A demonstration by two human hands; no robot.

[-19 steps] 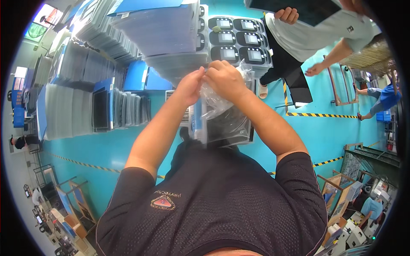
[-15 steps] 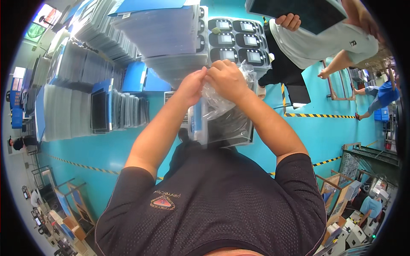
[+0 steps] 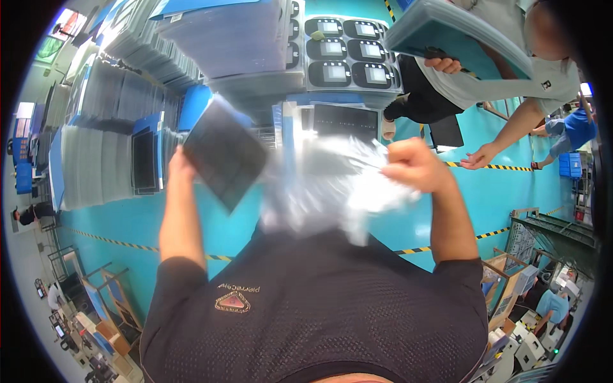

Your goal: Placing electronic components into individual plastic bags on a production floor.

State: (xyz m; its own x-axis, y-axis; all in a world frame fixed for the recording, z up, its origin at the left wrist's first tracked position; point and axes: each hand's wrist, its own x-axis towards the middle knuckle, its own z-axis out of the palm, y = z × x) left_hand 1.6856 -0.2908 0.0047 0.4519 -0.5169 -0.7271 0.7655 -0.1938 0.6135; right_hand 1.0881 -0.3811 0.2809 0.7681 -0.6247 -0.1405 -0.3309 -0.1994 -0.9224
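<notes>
At the left, my left hand (image 3: 181, 165) is closed on the edge of a dark rectangular panel (image 3: 228, 150), which is tilted and blurred by motion. To the right, my right hand (image 3: 416, 166) is closed on a clear plastic bag (image 3: 332, 182). The bag spreads in front of my chest, smeared and shiny. Just beyond it lies a stack topped by a dark panel (image 3: 348, 121), partly hidden by the bag.
Tall stacks of clear sheets (image 3: 223, 45) with blue boards stand ahead and left. A tray of black framed parts (image 3: 335, 75) sits beyond the stack. At right a co-worker (image 3: 485, 89) holds several clear-covered sheets (image 3: 460, 38). Striped tape (image 3: 498, 167) marks the floor.
My hands have parted from together over the stack. The left has moved left with a dark panel, and the right has drawn the bag right and nearer. The co-worker's sheets have shifted and tilted.
</notes>
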